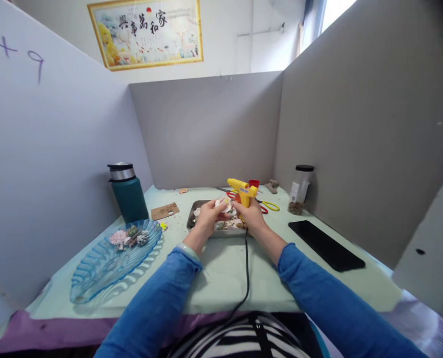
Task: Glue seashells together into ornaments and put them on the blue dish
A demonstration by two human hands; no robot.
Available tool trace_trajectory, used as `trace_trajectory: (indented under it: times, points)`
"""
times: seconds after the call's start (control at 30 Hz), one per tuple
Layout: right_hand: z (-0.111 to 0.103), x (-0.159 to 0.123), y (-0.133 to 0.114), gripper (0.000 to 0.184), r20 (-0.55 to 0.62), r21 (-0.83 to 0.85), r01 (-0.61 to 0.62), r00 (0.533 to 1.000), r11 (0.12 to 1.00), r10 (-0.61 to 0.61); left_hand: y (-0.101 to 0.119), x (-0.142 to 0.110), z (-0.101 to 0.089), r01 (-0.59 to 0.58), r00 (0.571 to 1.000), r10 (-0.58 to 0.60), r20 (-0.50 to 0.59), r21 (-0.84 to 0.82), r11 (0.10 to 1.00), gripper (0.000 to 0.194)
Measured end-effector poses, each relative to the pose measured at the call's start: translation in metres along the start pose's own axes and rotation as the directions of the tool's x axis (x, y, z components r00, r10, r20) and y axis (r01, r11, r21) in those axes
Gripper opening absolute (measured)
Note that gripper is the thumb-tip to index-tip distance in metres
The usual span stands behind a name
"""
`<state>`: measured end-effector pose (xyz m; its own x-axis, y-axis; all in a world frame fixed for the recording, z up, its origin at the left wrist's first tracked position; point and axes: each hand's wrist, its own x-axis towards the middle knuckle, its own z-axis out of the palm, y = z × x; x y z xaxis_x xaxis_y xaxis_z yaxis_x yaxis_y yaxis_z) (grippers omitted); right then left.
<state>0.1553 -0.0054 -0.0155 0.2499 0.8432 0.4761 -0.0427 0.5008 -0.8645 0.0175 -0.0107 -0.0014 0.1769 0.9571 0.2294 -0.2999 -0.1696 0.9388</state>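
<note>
Fingers of the left hand cover part of a pale piece, too small to identify. The right hand hides the lower grip of the yellow glue gun, whose lettering is unreadable. Both hands block part of the tray beneath them. Just beyond, the gun partly hides a red cup. The jar right of the hands bears print too small to read.
</note>
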Motion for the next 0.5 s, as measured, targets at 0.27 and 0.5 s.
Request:
trace_trajectory:
  times: [0.27,0.5]
  points:
    - [0.0000,0.0012,0.0018,0.029,-0.017,0.028,-0.015,1.000,1.000,0.015,0.0006,-0.0010,0.0002,0.015,1.000,-0.015,-0.004,0.010,1.000,0.034]
    - [-0.0005,0.0003,0.0001,0.033,-0.018,0.016,-0.026,1.000,1.000,0.026,0.0002,-0.0014,0.0023,0.008,1.000,-0.008,-0.005,0.043,0.999,0.035]
